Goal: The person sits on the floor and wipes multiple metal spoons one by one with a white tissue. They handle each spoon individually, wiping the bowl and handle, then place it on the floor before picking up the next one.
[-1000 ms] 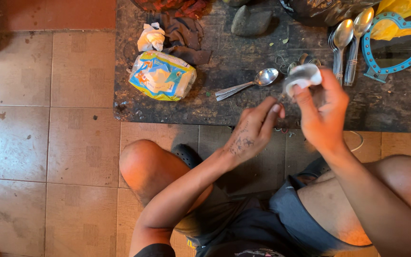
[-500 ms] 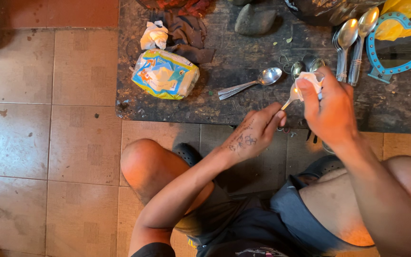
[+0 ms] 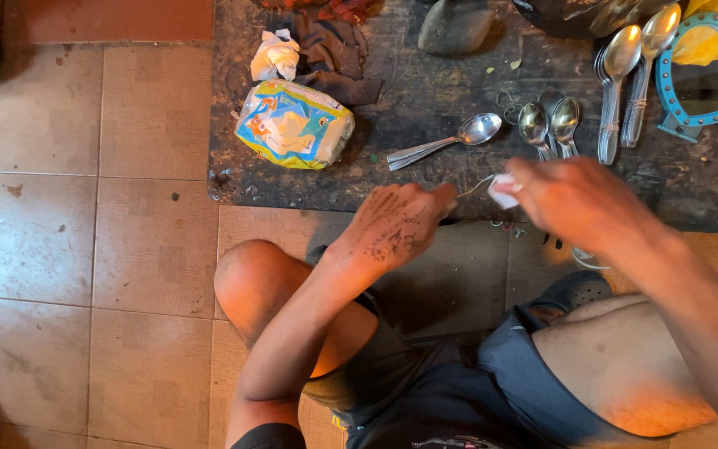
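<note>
My right hand (image 3: 579, 204) has dropped from chest height to just over the slab (image 3: 309, 187), still pinching the white cloth (image 3: 504, 193) around a spoon (image 3: 473, 187) whose handle my left hand (image 3: 392, 224) grips beside it, so I judge rubbing continues.

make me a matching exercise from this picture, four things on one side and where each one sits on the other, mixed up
Things:
1. colourful packet
2. single spoon
3. heart-shaped blue frame
4. grey stone

Places:
A. top right corner, beside the bundle of spoons
B. top edge of the dark mat, near the middle
C. left part of the mat, below a crumpled white scrap
D. lying alone on the mat, bowl toward the right, above the left hand

Pairs: 1-C, 2-D, 3-A, 4-B
</note>
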